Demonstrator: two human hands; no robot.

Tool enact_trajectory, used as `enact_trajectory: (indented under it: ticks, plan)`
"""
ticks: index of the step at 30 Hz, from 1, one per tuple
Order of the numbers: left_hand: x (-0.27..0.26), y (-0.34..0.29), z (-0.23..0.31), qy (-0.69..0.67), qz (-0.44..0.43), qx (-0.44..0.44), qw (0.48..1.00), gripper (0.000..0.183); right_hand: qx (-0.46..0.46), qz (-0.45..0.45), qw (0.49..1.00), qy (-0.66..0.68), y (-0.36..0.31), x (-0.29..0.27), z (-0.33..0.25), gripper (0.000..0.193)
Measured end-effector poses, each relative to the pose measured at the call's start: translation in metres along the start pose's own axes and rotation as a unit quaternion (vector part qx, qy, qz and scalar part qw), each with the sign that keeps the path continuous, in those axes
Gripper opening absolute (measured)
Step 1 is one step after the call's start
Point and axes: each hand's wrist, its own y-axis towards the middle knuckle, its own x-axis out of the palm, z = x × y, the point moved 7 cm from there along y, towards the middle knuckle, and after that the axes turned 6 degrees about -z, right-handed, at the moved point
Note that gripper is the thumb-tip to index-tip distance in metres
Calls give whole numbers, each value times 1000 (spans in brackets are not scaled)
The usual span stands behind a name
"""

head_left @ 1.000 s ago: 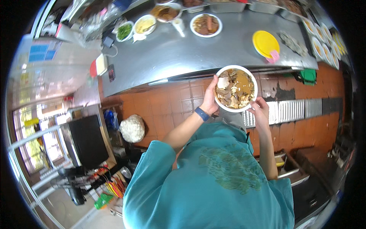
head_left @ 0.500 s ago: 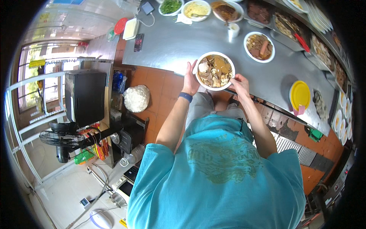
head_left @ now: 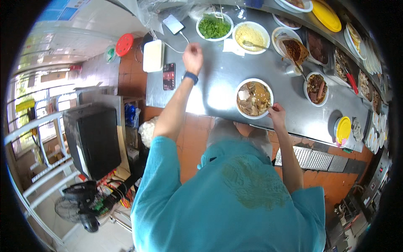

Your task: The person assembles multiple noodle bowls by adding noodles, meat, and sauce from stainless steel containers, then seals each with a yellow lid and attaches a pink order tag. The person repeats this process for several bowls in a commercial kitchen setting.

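Observation:
A white bowl (head_left: pixel 241 108) of food, with meat pieces, a pale lump and brown sauce, rests at the near edge of the steel table. My right hand (head_left: pixel 277 115) pinches its right rim between thumb and fingers. Out over the table to the left reaches my left hand (head_left: pixel 193 58), near a white cable and above a dark phone (head_left: pixel 168 77). Its fingers bend away from view and look smeared, so their grip is unclear. Beyond it stand a bowl of chopped green herbs (head_left: pixel 215 27) and a bowl of minced pale yellow garlic (head_left: pixel 251 37) with a spoon.
A white lidded box (head_left: pixel 153 55) sits at the table's left end. Toward the right are a bowl of dark red sauce (head_left: pixel 292 49), another filled bowl (head_left: pixel 315 89), a yellow-lidded container (head_left: pixel 343 129) and metal trays of meat. A shelf (head_left: pixel 308 17) overhangs the far right.
My left hand has let go of the bowl and swung forward and left over the table. The bowl now rests at the table edge, with my right hand still on its rim. The view has shifted.

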Motion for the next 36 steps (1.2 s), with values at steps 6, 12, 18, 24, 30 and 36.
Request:
enact_trajectory:
  ticks: [6, 12, 18, 24, 30, 36]
  plan:
    - [35, 156, 12, 277, -52, 110, 953, 32, 40, 65, 997, 3, -3, 29, 0, 7]
    - [63, 210, 8, 407, -146, 221, 874, 32, 75, 97, 992, 28, -20, 52, -4, 9]
    - [26, 239, 6, 183, -39, 204, 961, 23, 94, 85, 991, 37, -20, 61, -2, 6]
    - [11, 250, -45, -164, 96, 28, 981, 23, 97, 76, 992, 32, -15, 66, -3, 7]
    - [19, 257, -52, -352, 27, 18, 935, 15, 71, 84, 994, 21, -10, 75, -13, 8]
    - [45, 217, -106, -599, 13, -79, 797, 20, 86, 60, 993, 47, -13, 71, -2, 13]
